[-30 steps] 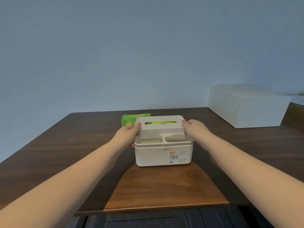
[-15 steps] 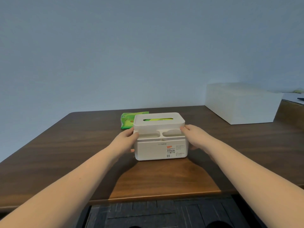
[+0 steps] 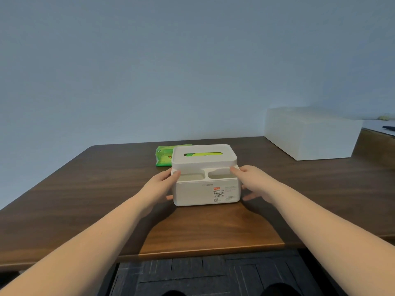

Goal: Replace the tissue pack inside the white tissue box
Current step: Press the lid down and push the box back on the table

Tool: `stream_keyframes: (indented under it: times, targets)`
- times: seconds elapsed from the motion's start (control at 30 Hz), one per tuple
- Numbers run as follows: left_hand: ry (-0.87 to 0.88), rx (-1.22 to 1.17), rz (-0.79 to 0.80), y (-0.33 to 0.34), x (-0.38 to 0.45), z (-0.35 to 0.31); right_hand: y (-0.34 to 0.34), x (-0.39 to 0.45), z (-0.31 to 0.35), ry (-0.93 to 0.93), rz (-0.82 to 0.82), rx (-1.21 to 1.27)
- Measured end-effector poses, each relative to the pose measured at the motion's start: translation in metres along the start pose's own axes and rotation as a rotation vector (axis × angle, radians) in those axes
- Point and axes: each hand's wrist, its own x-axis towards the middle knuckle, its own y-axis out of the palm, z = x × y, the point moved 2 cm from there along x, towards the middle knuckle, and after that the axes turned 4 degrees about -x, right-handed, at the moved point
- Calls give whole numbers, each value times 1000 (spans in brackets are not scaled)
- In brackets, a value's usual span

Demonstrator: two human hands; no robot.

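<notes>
A white tissue box (image 3: 192, 194) stands on the brown table (image 3: 85, 199), with two shallow compartments at its front top. Its lid (image 3: 203, 162) sits flat on top, and a green tissue pack shows through the lid's slot (image 3: 203, 154). Another green tissue pack (image 3: 163, 157) lies on the table behind the box to the left, partly hidden by it. My left hand (image 3: 161, 184) is pressed against the box's left side, thumb at the top edge. My right hand (image 3: 253, 184) holds the right side the same way.
A large white rectangular box (image 3: 310, 133) stands at the table's back right. Beyond it is a lighter surface with a dark object (image 3: 388, 128). Dark carpet tiles (image 3: 203, 276) show below the table's near edge.
The lid was raised and tilted in both hands; it now rests flat on the box. Both hands have slid down from the lid to the box's sides.
</notes>
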Motion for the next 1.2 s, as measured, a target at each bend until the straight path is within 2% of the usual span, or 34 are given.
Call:
stream_keyframes:
  times: [0.07,0.13,0.17,0.27,0.47,0.97,1.2]
  targets:
    - [1,194,61,-10,-5,5,-3,0,-11,-50,71,43]
    - [9,428,48,-17,-9,9,-6,-5,-20,-139,141,-9]
    - [18,472,34,-18,-8,11,-7,-7,-22,-177,154,-61]
    - [58,416,-8,-8,-6,9,-2,-10,-23,-232,99,-175]
    - [80,388,-66,3,9,8,-4,2,-18,-272,8,-178]
    - [222,369,54,84,117,-16,-82,76,-57,-220,-155,-70]
    - [240,360,41,116,184,-25,-118,138,-69,-239,-215,7]
